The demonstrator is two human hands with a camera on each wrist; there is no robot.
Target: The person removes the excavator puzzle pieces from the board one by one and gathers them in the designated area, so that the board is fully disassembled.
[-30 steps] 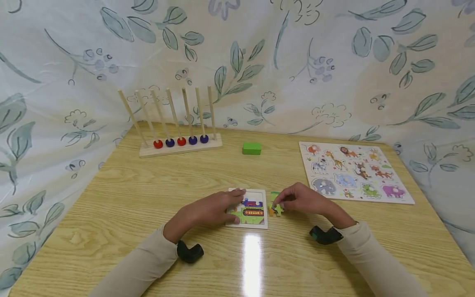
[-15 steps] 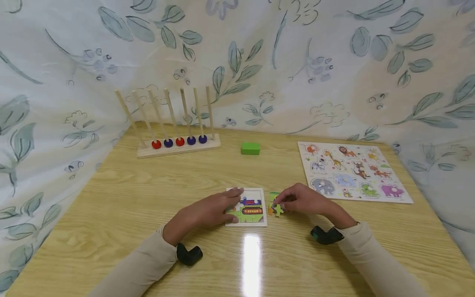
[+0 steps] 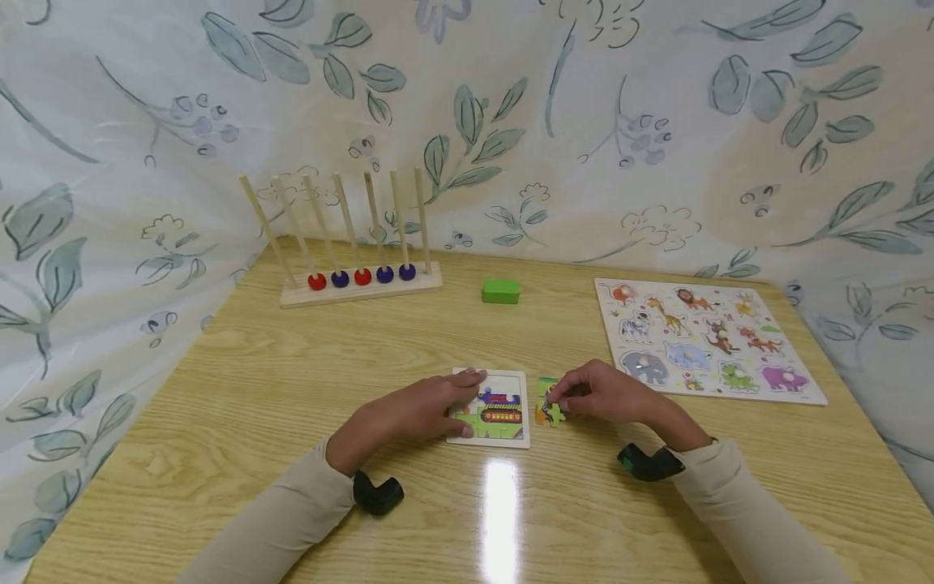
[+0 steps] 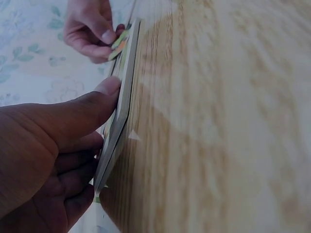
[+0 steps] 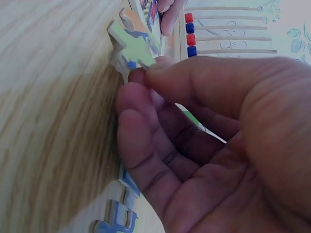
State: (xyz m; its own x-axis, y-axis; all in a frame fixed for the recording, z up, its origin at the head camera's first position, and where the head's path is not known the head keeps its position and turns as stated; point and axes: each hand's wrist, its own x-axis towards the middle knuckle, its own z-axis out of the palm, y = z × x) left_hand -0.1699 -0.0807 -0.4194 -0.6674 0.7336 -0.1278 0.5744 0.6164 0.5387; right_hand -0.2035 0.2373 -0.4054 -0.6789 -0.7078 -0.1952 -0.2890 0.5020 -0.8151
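Observation:
My left hand [image 3: 423, 407] rests on the left side of a white-framed jigsaw puzzle board [image 3: 526, 435], its fingers and thumb spread over the frame. Part of a blue, red and green vehicle picture shows on the board; the upper portion is bare white. In the left wrist view, the thumb [image 4: 109, 86] presses at the board's edge. Just right of the board, my right hand [image 3: 601, 395] pinches a light green puzzle piece [image 5: 136, 47] between thumb and fingertips. An orange and blue piece [image 5: 136, 22] shows right behind it. More pieces [image 3: 545, 380] lie beside that hand, partly hidden by it.
At the back left stands a wooden peg rack [image 3: 361, 294] with red and blue beads. A green block [image 3: 500, 292] sits at the back middle. The animal knob puzzle [image 3: 700, 339] lies to the right. Blue puzzle pieces [image 5: 116, 216] lie below the right hand in its wrist view.
The whole head view shifts slightly right. Both hands keep their places: the left on the board, the right at the pieces beside it.

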